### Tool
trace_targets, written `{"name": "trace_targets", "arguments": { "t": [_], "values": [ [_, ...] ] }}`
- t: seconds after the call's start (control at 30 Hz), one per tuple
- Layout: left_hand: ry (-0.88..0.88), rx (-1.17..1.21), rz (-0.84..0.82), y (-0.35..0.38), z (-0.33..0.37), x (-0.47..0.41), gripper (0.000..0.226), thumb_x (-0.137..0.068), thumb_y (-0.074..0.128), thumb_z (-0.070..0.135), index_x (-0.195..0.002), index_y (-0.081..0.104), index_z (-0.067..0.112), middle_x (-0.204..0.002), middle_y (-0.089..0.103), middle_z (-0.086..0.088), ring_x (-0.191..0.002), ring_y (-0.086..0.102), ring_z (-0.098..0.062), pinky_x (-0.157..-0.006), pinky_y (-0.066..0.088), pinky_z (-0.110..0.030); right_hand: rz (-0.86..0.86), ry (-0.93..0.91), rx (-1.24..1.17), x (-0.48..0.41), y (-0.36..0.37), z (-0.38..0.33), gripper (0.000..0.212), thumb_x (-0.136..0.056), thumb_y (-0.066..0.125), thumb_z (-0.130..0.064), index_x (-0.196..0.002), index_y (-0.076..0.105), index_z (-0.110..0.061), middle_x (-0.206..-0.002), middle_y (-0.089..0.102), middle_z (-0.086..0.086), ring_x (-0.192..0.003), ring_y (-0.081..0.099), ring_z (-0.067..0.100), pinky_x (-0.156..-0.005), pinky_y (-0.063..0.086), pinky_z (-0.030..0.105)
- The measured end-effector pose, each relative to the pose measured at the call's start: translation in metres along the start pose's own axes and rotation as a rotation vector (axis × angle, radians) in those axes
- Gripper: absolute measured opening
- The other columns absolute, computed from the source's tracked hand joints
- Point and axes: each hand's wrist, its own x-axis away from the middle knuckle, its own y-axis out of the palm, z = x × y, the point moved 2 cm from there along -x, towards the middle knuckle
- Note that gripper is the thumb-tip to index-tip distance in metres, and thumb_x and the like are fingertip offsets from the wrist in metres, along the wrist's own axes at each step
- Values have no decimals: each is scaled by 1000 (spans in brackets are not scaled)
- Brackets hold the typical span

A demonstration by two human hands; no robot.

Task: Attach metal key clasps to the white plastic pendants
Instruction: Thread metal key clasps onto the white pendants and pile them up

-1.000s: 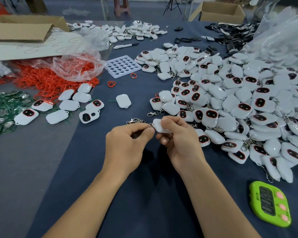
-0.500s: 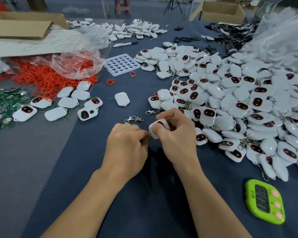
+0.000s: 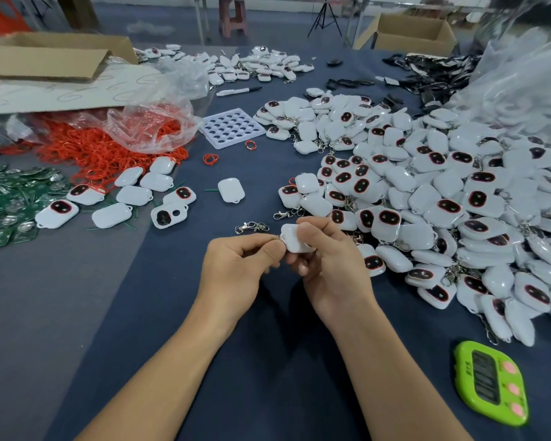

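Blue table [image 3: 134,313]: right hand [image 3: 331,268] grips white pendant [image 3: 295,240]; left hand [image 3: 236,268] pinches clasp ring [image 3: 280,237] at its corner.

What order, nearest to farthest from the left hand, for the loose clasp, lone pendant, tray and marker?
1. Loose clasp, just beyond the left hand.
2. Lone pendant, mid-cloth beyond it.
3. Tray, farther back, centre.
4. Marker, farthest back.

Nothing is legible: marks on the green timer [image 3: 490,383] and the white sheet [image 3: 61,90] are too blurred.
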Motion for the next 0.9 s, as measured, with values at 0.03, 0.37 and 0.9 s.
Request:
{"name": "trace_targets", "arguments": {
  "t": [0.03,0.37,0.9],
  "values": [
    [4,-19,23,-1,0,0,13,-81,70,33,-77,81,39,-65,70,7,-61,55,-5,-62,47,-21,12,-20,18,0,0,0,13,-99,59,1,-95,62,-10,-68,68,8,-47,56,17,-42,38,22],
    [323,-875,73,4,-3,4,26,-87,71,10,-62,68,13,-60,55,2,-64,46,-24,-64,20,-29,142,-312,603,-4,-7,7,13,-75,71,-21,-84,69,-30,-76,70,-6,-71,64,15,-61,56,38],
    [68,-333,88,-5,0,0,23,-86,77,19,-73,75,39,-75,71,23,-75,65,0,-66,43,-7,117,-116,273,-5,-6,2,11,-97,61,1,-92,62,-8,-75,69,15,-45,56,20,-38,38,25]
  ]
}}
